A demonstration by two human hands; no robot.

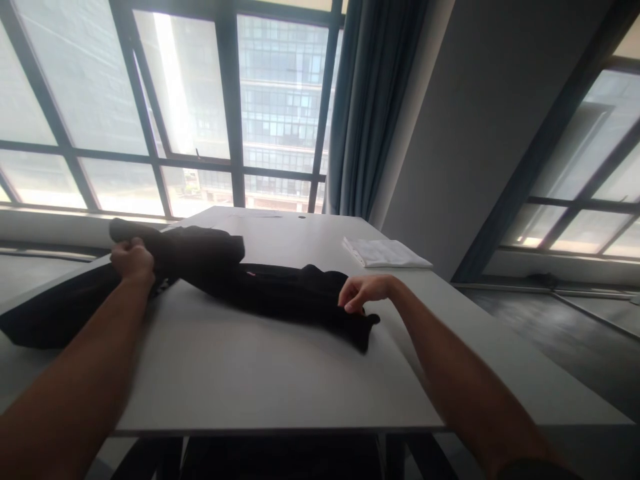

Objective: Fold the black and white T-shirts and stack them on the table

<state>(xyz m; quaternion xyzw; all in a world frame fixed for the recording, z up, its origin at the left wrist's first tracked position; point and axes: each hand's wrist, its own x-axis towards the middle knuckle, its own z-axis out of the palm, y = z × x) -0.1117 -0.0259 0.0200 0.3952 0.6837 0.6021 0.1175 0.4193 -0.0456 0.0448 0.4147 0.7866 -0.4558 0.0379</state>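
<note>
A black garment (280, 290) stretches across the white table, bunched and folded over at its left part. Whether it is a shirt or trousers I cannot tell. My left hand (133, 260) is closed on its upper left part, where the cloth is raised off the table. Below that hand, a dark flap spreads over the table's left side, with small white marks near my wrist. My right hand (364, 292) pinches the garment close to its right end, fingers curled and thumb pressed in. The cloth's right tip hangs past those fingers.
The white table (280, 387) has its near edge just in front of me. A folded white cloth (386, 253) lies at the right side. Flat paper-like sheets (255, 214) are at the far end. Beyond stand windows, a blue curtain (367, 100) and a grey pillar (480, 133).
</note>
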